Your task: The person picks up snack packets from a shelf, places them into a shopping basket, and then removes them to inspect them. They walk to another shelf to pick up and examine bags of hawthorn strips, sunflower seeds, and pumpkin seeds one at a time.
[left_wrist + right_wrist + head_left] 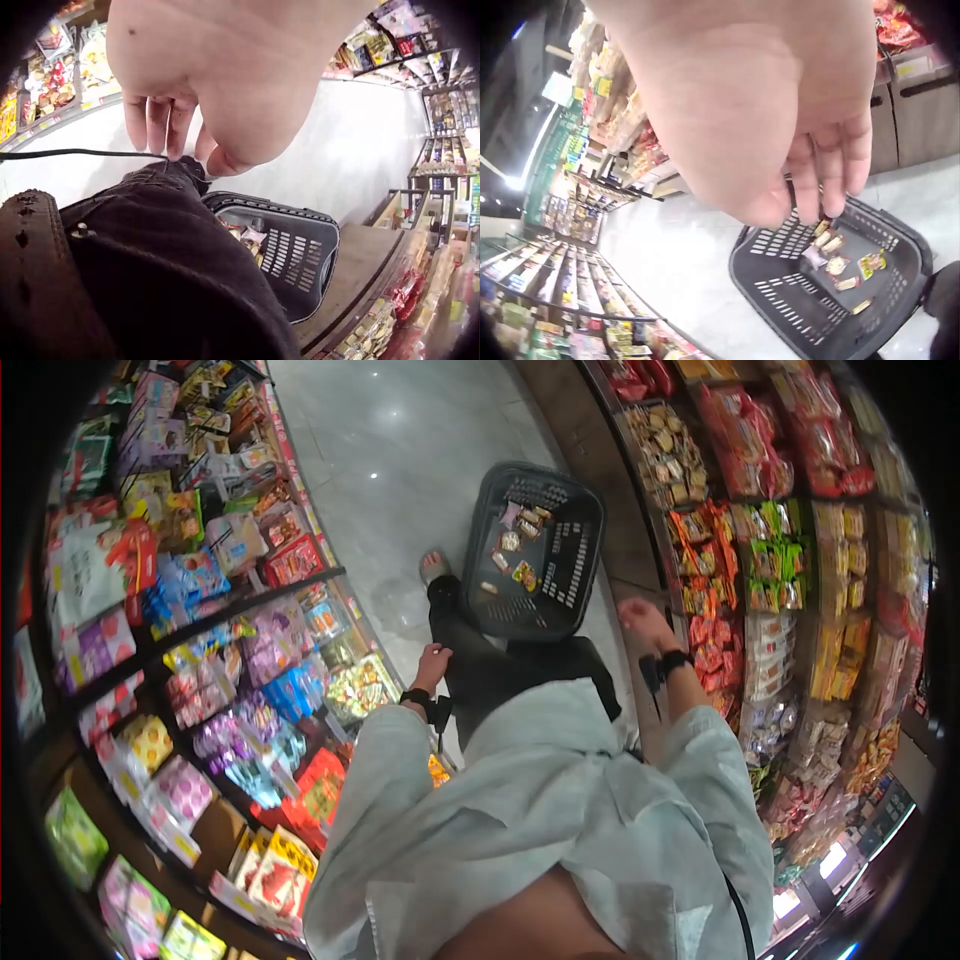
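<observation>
My left hand (432, 666) hangs beside the left thigh, its fingers loosely bent and holding nothing. On the other side, my right hand (646, 624) hangs free near the right-hand shelf, and the right wrist view shows its fingers (830, 176) relaxed with nothing in them. A dark grey shopping basket (575, 565) with slotted walls is on the floor in front of the legs. Inside it lie several small wrapped snacks (837, 265) and a yellow-green packet (525, 574). Neither hand touches the basket; in the right wrist view the fingertips overlap its rim.
Shelves of bagged snacks (290, 690) line the left side. Along the right stands another shelf with hanging red, orange and green packs (777, 560). Pale floor tiles (385, 470) run between them. A foot (433, 566) is left of the basket.
</observation>
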